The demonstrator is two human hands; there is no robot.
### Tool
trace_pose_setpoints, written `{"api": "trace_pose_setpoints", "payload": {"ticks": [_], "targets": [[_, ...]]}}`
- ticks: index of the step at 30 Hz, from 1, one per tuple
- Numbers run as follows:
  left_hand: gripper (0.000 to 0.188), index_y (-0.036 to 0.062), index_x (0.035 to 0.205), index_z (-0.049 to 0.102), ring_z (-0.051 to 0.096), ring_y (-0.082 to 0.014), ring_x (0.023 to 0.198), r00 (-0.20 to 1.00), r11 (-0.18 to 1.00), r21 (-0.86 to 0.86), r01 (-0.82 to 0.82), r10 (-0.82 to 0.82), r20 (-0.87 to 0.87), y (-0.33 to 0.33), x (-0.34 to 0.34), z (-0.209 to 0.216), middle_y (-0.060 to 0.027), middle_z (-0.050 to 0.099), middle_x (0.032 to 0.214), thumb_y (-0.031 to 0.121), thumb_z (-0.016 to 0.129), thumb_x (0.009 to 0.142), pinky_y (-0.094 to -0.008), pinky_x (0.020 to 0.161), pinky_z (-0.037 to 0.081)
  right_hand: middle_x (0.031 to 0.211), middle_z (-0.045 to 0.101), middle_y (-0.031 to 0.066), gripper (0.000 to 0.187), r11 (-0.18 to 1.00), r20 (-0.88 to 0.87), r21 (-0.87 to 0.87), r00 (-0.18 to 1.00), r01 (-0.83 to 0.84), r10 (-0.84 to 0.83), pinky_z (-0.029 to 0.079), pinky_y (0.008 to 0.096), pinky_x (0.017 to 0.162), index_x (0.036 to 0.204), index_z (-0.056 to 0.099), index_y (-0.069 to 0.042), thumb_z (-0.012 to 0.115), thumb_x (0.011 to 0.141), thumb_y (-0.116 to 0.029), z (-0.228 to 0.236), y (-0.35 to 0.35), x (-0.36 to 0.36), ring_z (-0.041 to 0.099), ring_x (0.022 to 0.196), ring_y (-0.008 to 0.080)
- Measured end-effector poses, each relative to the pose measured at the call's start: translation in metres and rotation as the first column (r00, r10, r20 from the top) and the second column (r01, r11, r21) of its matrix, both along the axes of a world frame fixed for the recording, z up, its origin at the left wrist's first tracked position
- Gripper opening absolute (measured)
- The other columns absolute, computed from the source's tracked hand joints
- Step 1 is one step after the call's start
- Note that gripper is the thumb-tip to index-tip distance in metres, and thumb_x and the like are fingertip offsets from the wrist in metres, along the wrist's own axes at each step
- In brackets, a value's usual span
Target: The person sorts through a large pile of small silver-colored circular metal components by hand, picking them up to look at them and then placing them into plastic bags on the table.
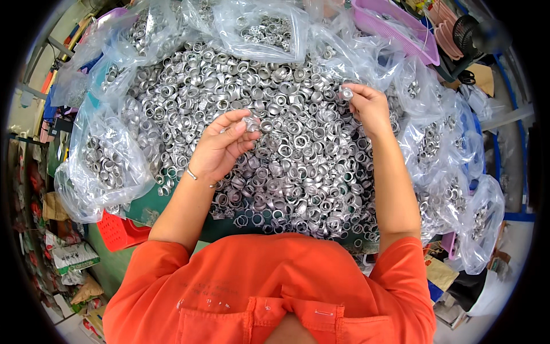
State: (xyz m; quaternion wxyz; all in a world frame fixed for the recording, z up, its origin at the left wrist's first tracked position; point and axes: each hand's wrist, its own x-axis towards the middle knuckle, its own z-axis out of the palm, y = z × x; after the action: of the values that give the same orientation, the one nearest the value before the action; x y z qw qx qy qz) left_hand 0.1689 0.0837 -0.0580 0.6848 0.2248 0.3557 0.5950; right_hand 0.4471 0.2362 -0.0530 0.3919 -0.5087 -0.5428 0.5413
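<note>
A wide heap of silver-coloured metal rings (298, 149) covers the green table (154, 200) in front of me. Above the middle-left of the heap, my left hand (223, 143) is closed with a few rings (251, 122) between thumb and fingers; how many I cannot tell. A metal bangle sits on that wrist. Farther right and a little farther away, my right hand (369, 106) pinches a single ring (347, 93) between thumb and forefinger, just over the heap's far right part.
Clear plastic bags of rings surround the heap, among them one at the left (109, 166), one at the back (263, 31) and one at the right (435, 143). A purple basket (401, 34) stands back right. A red basket (117, 232) is below the table's left edge.
</note>
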Motion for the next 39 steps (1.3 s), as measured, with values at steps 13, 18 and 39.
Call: {"api": "trace_pose_setpoints", "payload": {"ticks": [13, 18, 39], "targets": [[0.026, 0.0033, 0.109, 0.053, 0.063, -0.0198, 0.084, 0.862, 0.86, 0.289, -0.421, 0.478, -0.167, -0.005, -0.063, 0.04, -0.0083, 0.061, 0.094, 0.006, 0.06, 0.085, -0.0276, 0.068, 0.053, 0.067, 0.059, 0.0077, 0.025, 0.948, -0.432, -0.265, 0.901, -0.174, 0.044, 0.026, 0.0168, 0.034, 0.108, 0.055, 0.0, 0.052, 0.084, -0.007, 0.001, -0.073, 0.003, 0.043, 0.043, 0.0065], [0.021, -0.0077, 0.106, 0.047, 0.061, -0.0229, 0.087, 0.418, 0.47, 0.376, -0.798, 0.882, -0.216, 0.013, -0.162, 0.092, -0.0142, 0.057, 0.095, 0.001, 0.052, 0.088, -0.0282, 0.078, 0.053, 0.064, 0.059, 0.0049, 0.021, 0.94, -0.322, -0.288, 0.943, -0.183, 0.085, 0.025, 0.0157, 0.034, 0.103, 0.06, -0.002, 0.053, 0.084, -0.004, 0.005, -0.093, -0.006, 0.045, 0.044, 0.0041], [0.032, 0.0007, 0.118, 0.049, 0.064, -0.0189, 0.086, 0.889, 0.868, -0.208, 0.452, -0.458, 0.02, -0.036, 0.076, 0.008, -0.0115, 0.06, 0.1, 0.019, 0.051, 0.092, -0.0206, 0.048, 0.049, 0.084, 0.062, 0.0098, 0.031, 0.799, 0.268, 0.488, 0.931, -0.352, 0.246, 0.049, 0.0248, 0.06, 0.106, 0.062, -0.003, 0.055, 0.076, 0.004, 0.009, -0.157, -0.028, 0.06, 0.066, 0.0172]]}}
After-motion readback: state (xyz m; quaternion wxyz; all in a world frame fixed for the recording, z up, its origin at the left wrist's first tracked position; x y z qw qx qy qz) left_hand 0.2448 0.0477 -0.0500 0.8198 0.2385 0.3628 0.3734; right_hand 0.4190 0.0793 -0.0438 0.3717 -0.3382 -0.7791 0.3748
